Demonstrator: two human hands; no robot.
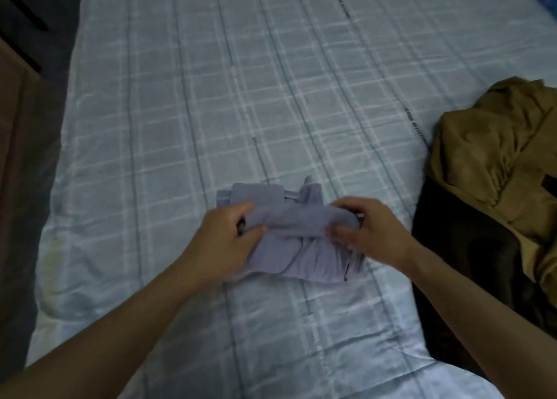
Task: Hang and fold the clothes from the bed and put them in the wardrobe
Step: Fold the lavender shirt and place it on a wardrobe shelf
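Mid-fold, judging by layout. Both forearms reach in from the near edge. Left hand (224, 235) pinches the left end of a small lavender garment (289, 245), fingers curled round a rolled or doubled-over band; right hand (366, 232) grips the right end the same way. Garment lies on the bed (180, 112), centre-near, already compact, so the fold looks nearly done but not finished. Right of it, touching the bed edge area, a dark garment (470, 272) under a tan garment (497, 145), both crumpled, unfolded: still to do. No wardrobe or hangers in view; nothing visibly stowed. Rest of the bed beyond shows only checked sheet.
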